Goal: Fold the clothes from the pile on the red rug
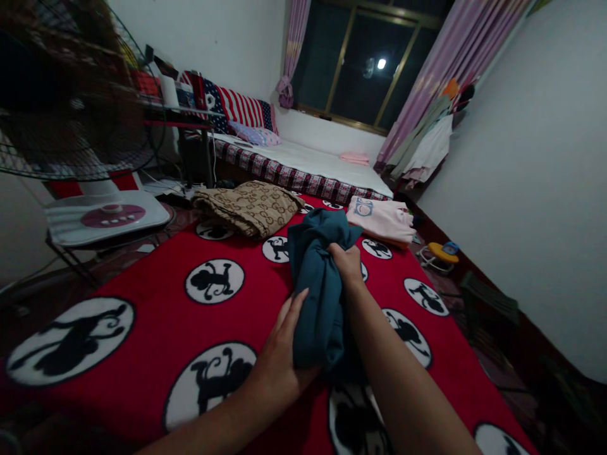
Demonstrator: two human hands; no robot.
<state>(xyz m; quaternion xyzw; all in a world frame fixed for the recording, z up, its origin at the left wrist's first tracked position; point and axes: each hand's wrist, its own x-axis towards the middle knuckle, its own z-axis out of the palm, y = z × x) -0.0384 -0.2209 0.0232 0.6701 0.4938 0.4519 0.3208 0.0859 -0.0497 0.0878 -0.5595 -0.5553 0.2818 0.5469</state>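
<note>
Bare forearms point(403, 354) reach over red blanket point(258, 303), work apparently partway. Pink shirt point(382, 218) lies folded at red blanket's far right; brown patterned cloth point(256, 205), loosely folded, at its far left. Unfinished, by look: teal garment point(315, 322), bunched and creased, not yet flat, over red blanket's middle; whether it touches down, cannot tell. Garment sits between both hands: right hand point(348, 262) clenched on fold toward far end, left hand point(279, 344) cupped round near end, fingers along its left side.
</note>
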